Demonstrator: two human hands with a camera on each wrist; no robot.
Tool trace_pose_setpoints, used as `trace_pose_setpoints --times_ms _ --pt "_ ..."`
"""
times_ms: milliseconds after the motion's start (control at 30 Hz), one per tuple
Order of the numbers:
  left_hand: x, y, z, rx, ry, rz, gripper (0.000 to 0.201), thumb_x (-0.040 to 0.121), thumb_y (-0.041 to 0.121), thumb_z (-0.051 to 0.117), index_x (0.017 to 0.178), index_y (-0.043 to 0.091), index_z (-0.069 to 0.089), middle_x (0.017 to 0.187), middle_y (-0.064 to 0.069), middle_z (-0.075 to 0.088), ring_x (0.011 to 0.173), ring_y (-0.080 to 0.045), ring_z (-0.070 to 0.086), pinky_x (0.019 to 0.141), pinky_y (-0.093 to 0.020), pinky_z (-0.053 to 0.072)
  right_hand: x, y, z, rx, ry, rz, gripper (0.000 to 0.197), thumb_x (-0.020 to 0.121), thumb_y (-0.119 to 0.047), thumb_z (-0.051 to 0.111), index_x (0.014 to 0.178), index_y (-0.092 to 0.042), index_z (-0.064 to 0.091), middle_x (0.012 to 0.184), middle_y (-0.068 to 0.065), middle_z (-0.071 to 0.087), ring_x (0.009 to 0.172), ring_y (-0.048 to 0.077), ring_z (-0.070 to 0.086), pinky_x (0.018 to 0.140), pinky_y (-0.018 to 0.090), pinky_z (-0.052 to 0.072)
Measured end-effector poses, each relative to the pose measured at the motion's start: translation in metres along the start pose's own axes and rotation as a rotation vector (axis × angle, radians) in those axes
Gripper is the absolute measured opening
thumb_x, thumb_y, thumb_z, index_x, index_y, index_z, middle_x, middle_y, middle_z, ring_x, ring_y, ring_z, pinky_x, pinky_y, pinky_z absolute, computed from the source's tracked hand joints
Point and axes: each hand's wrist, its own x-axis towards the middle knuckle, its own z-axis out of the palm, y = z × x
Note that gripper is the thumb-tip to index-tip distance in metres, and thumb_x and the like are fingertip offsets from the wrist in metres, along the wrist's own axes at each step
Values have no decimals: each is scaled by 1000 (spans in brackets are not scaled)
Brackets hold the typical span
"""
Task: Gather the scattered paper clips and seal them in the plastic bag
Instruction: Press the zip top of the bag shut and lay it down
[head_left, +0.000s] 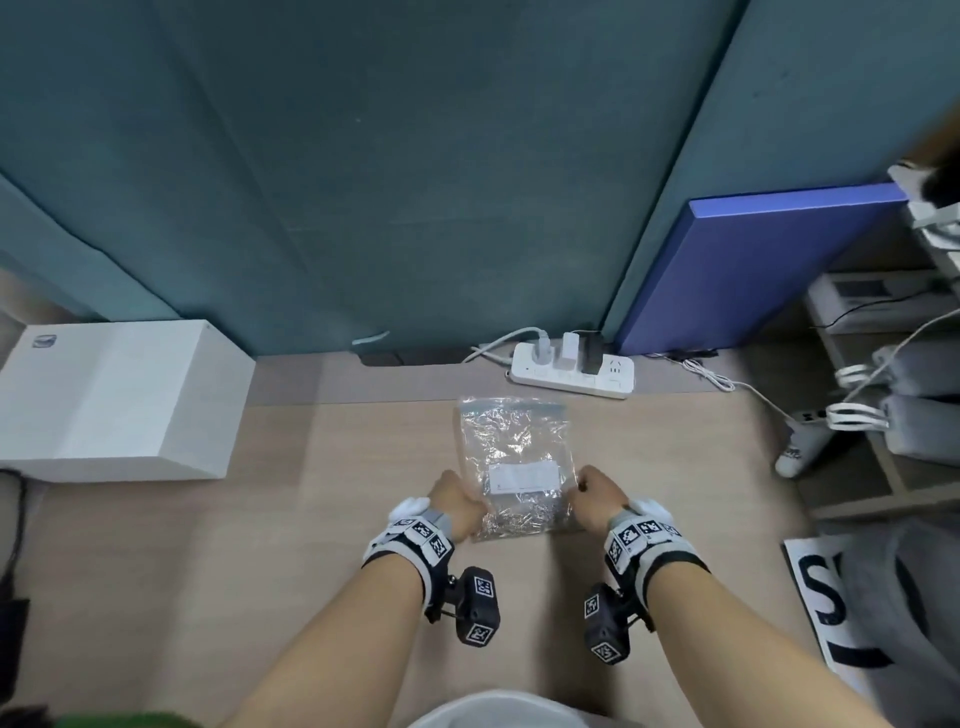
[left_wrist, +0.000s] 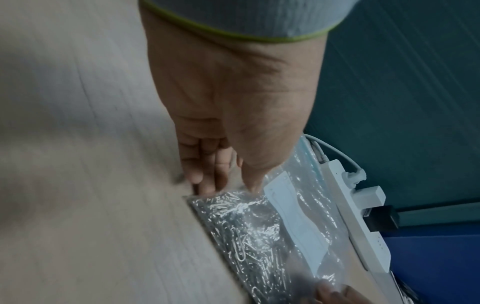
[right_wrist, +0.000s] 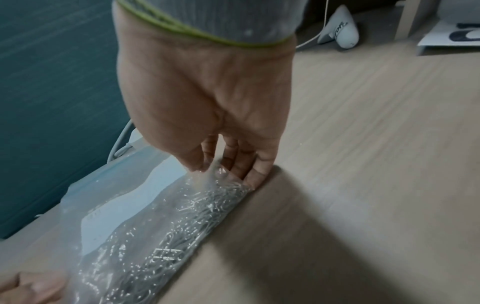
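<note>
A clear plastic bag (head_left: 514, 447) lies flat on the wooden desk (head_left: 260, 545), its blue zip strip at the far end and a white label across the middle. Several silver paper clips (head_left: 524, 515) sit heaped inside along the near end. My left hand (head_left: 480, 506) pinches the bag's near left edge, thumb on top of the bag (left_wrist: 285, 216) and fingers (left_wrist: 205, 183) by the clips (left_wrist: 246, 226). My right hand (head_left: 576, 491) pinches the near right edge; in the right wrist view, thumb and fingers (right_wrist: 249, 174) bunch the bag (right_wrist: 124, 205) above the clips (right_wrist: 187, 224).
A white power strip (head_left: 571, 371) with plugs lies just beyond the bag against the teal partition (head_left: 363, 182). A white box (head_left: 114, 397) stands at the left. A blue panel (head_left: 753, 270), shelving (head_left: 883, 415) with cables and a lettered sign (head_left: 826, 603) are on the right.
</note>
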Motion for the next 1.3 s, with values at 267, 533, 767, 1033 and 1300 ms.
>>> trace_pose_setpoints --times_ms 267,533,767,1033,1300 --pt "-29 -20 39 135 34 69 10 99 23 54 92 18 58 104 -7 69 94 -24 69 83 -32 53 -33 27 20 109 -75 12 29 83 -11 76 106 -17 60 109 3 67 100 23 66 89 34 55" --pt "-58 -33 45 -487 -83 -21 18 102 6 41 88 8 53 67 -7 69 55 -22 61 51 -25 48 -58 52 38 396 -38 43 18 88 -1 70 101 -8 59 73 13 67 52 19 57 47 27 45" --pt "-71 -50 46 -451 -87 -19 8 101 6 54 94 4 57 88 -14 75 54 -14 68 41 -20 41 -67 57 37 450 45 60 31 78 2 79 97 -18 65 100 6 72 75 20 66 61 28 51" --pt "-77 -84 63 -323 -22 -59 16 98 9 54 87 7 65 80 -10 69 58 -22 61 40 -20 38 -81 75 64 284 -47 113 25 77 5 78 83 -11 61 70 16 75 45 15 63 50 26 49" --pt "-82 -111 73 -327 70 -61 7 91 20 69 91 13 71 75 -8 74 56 -15 60 45 -17 45 -87 88 80 227 46 111 25 61 -12 89 78 -20 72 75 0 76 74 22 75 73 36 64"
